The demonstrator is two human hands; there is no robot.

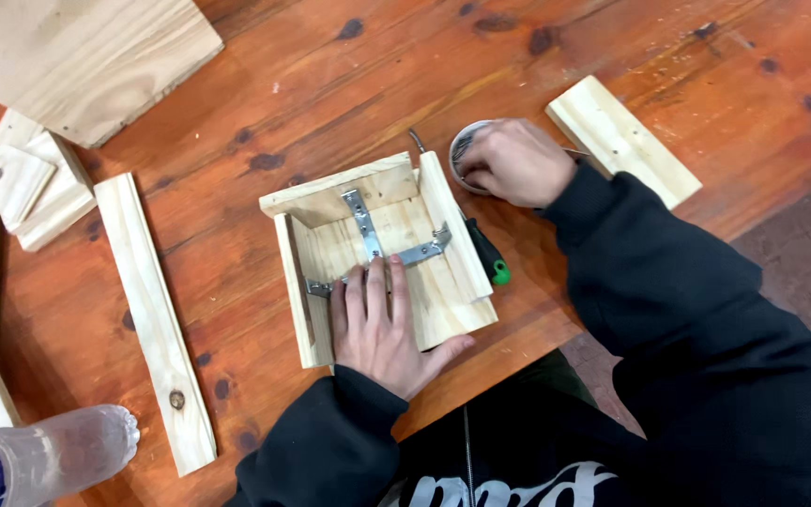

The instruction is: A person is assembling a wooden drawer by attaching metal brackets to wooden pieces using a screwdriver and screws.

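Clear plastic bottle (49, 460) with white label nearest; left hand (382, 324) open, flat on wooden box (377, 253); right hand (513, 161) curled in small round tin (466, 150).

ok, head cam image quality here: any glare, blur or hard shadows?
Head view: light is soft and even, with only faint shadows beside the wooden box and planks. The metal bracket shines mildly but is not blown out. The plastic bottle at the lower left edge is blurred. The left hand and right hand are reasonably sharp, and the dark sleeves lose detail.

bracket (373, 235) in box (443, 300), screwdriver (488, 253) right
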